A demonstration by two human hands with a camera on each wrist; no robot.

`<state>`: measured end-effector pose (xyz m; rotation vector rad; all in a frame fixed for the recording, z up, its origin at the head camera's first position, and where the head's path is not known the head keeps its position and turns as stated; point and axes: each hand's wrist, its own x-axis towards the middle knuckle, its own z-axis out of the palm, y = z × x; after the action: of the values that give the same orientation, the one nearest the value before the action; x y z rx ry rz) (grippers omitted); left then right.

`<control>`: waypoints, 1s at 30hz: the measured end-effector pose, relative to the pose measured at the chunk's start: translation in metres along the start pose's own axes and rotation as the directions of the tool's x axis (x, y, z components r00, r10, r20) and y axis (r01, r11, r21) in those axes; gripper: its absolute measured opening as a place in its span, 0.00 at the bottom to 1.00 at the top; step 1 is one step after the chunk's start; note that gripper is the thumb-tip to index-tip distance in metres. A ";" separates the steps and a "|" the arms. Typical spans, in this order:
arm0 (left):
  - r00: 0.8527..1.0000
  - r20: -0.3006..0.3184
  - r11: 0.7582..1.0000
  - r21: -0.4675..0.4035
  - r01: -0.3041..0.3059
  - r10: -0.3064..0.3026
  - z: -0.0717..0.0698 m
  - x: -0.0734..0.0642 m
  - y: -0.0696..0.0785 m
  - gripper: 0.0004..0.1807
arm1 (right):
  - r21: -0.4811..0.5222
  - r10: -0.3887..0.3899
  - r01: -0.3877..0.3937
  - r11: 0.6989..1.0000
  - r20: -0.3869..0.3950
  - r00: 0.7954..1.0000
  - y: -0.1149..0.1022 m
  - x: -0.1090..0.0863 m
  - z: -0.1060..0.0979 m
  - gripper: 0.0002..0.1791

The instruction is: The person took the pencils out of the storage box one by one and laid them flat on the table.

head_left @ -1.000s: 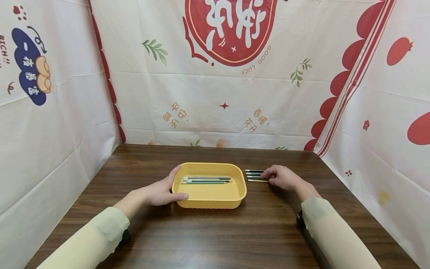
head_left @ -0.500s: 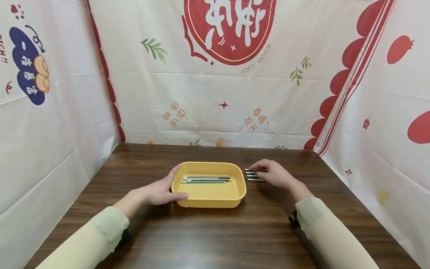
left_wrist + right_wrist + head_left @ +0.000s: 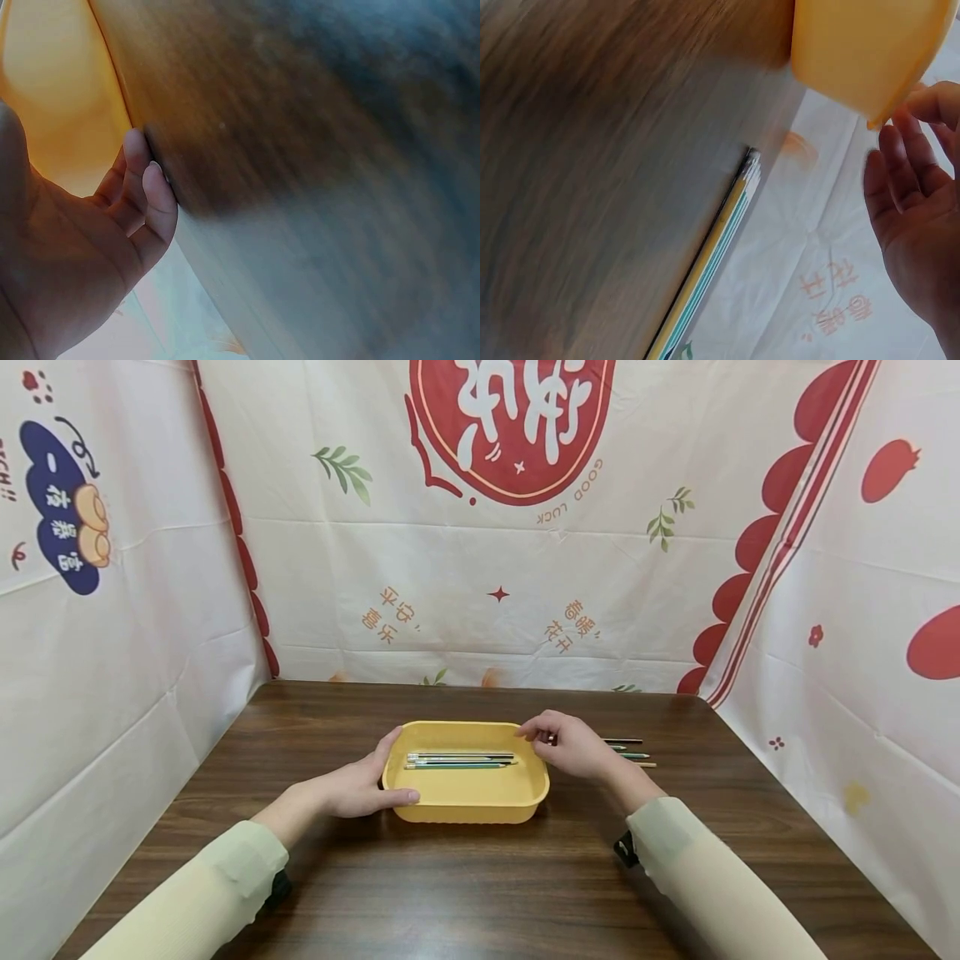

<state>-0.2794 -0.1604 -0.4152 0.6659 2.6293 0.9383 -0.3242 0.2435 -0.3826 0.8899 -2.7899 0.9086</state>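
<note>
A yellow plastic bin (image 3: 471, 814) stands mid-table with several pencils (image 3: 459, 762) lying side by side inside. My left hand (image 3: 352, 787) holds the bin's left end, thumb over the front rim and fingers against the outer wall. In the left wrist view those fingers (image 3: 157, 196) bend against the bin's edge. My right hand (image 3: 572, 747) is at the far right corner of the bin, fingertips at the rim and no pencil in the fingers. Several more pencils (image 3: 705, 259) lie in a row on the table beneath and right of this hand, partly hidden by it in the head view.
The dark wood table (image 3: 480, 885) carries the bin and the loose pencils. White printed cloth (image 3: 480, 552) hangs behind it and along both sides, close to the table's edges.
My right hand has moved left from above the loose pencils to the bin's right rim, uncovering their far ends. The left hand and the bin have stayed in place.
</note>
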 end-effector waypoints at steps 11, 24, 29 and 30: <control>1.000 0.004 1.000 -0.007 0.000 0.000 -0.001 -0.001 0.000 0.70 | 0.023 -0.012 0.012 1.000 0.005 1.000 -0.015 0.010 0.003 0.15; 1.000 0.002 1.000 -0.007 0.010 -0.010 0.000 0.000 -0.001 0.71 | 0.045 -0.103 0.101 0.994 0.042 0.994 -0.033 0.025 0.020 0.15; 1.000 0.005 1.000 -0.011 -0.006 0.006 -0.001 0.000 -0.001 0.70 | 0.071 -0.091 0.086 0.994 0.068 0.994 -0.038 0.032 0.031 0.15; 1.000 0.005 1.000 -0.010 -0.009 0.009 -0.001 0.000 -0.001 0.70 | 0.074 -0.086 0.081 0.994 0.071 0.994 -0.039 0.033 0.033 0.15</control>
<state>-0.2802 -0.1618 -0.4156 0.6779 2.6179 0.9501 -0.3268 0.1823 -0.3818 1.0635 -2.7731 0.9871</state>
